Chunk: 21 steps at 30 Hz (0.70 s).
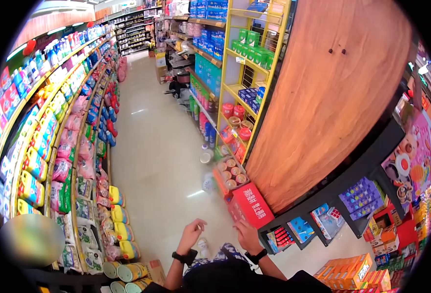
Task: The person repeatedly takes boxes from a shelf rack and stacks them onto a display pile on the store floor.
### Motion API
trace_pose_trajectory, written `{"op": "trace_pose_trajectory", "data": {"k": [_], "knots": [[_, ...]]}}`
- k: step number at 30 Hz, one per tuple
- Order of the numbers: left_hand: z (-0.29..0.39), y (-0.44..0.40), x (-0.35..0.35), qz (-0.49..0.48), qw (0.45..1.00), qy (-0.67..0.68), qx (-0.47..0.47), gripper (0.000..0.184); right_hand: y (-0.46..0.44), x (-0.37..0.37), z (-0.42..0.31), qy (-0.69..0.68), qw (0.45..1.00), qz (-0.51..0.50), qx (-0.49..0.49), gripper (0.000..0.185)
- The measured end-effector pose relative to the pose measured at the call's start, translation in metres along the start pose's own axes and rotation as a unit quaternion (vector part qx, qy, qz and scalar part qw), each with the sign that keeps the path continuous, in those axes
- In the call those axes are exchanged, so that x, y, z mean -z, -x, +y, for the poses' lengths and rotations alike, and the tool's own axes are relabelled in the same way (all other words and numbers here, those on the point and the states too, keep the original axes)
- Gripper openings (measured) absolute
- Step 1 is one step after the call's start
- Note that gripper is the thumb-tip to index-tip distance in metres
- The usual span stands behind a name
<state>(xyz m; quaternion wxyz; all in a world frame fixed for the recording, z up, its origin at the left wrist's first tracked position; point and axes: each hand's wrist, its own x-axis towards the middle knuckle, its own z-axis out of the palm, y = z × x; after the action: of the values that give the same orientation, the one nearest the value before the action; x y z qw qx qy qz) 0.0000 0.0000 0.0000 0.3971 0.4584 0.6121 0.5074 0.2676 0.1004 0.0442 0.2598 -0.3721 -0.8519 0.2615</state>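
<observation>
Low in the view, in front of my body, is my left hand [191, 234], its fingers curled loosely apart and nothing visible in them. My right hand [246, 235] is raised beside the red box [252, 204], with its fingertips near the box's lower left edge; whether they touch it I cannot tell. Its fingers are partly spread and hold nothing that I can see. Dark bands circle both wrists. Behind the red box stands a carton of round-lidded jars [231, 174].
Long curved shelves [54, 141] of bottles and bags line the left. A yellow rack [248, 63] and a wooden panel [332, 88] rise on the right. Large cans [132, 270] stand low left, orange boxes [344, 271] low right. The aisle floor [147, 127] runs ahead.
</observation>
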Motion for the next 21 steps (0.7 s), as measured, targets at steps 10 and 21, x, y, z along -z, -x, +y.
{"op": "trace_pose_trajectory", "data": {"k": [10,21], "knots": [[0.010,-0.142,0.077,-0.096,0.995,0.012,0.002,0.043,-0.155,-0.043,0.001,-0.032,0.991,0.122,-0.039,0.022],[0.053,-0.349,0.168,-0.096,0.995,-0.026,-0.010,0.047,-0.403,-0.063,0.053,-0.037,0.989,0.143,-0.003,0.018]]}}
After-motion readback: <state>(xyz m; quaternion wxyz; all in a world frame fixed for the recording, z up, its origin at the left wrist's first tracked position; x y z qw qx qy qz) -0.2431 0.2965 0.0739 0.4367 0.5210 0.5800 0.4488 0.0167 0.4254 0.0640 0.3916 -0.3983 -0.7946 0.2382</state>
